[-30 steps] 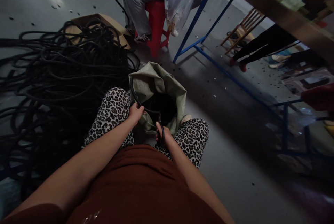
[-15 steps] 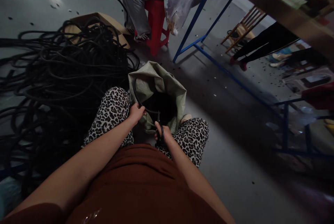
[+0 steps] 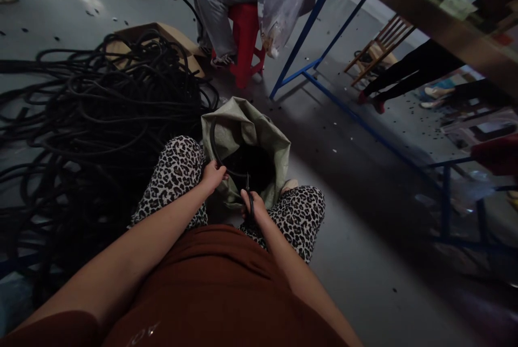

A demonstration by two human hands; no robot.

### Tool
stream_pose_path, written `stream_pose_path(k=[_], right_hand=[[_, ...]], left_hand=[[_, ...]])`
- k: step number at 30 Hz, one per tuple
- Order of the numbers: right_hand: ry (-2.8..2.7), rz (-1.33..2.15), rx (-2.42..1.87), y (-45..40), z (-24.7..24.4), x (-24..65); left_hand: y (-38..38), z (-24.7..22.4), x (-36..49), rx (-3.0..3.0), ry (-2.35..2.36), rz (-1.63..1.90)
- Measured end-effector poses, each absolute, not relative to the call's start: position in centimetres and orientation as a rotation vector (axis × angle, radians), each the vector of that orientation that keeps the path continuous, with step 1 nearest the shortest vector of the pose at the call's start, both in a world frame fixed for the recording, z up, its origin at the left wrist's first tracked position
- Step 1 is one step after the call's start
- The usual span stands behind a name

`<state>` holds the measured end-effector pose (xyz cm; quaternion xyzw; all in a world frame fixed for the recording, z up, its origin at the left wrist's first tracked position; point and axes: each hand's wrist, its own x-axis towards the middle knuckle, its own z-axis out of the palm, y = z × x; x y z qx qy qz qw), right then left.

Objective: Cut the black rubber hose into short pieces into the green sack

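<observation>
A black tube curves over the near-left part of an open greenish sack between the knees. My left hand pinches this tube at the sack's left side. In my right hand are black-handled scissors, their blades pointing up at the tube's end over the sack mouth. Whether the blades touch the tube is too dark to tell. The inside of the sack is dark, so its contents are hidden.
Left of the sack lies a big tangled pile of black tubes, with a cardboard box behind it. A person in grey trousers sits on a red stool ahead. A blue-legged table stands at the right, with other people's legs beyond.
The view has shifted slightly. My right hand's fingers and the scissor handles look closer together than before. My left hand keeps its grip on the tube.
</observation>
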<state>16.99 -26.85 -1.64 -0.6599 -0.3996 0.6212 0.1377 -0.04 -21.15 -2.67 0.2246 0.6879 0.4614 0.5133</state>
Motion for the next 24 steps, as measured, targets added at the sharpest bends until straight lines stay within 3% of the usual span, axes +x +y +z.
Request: stream_pose_path(k=[24], right_hand=[[-1.205,1.799,-1.878,-26.0,-1.0,17.2]], left_hand=[[-21.2,-2.6,0.0,0.590,1.598,1.119]])
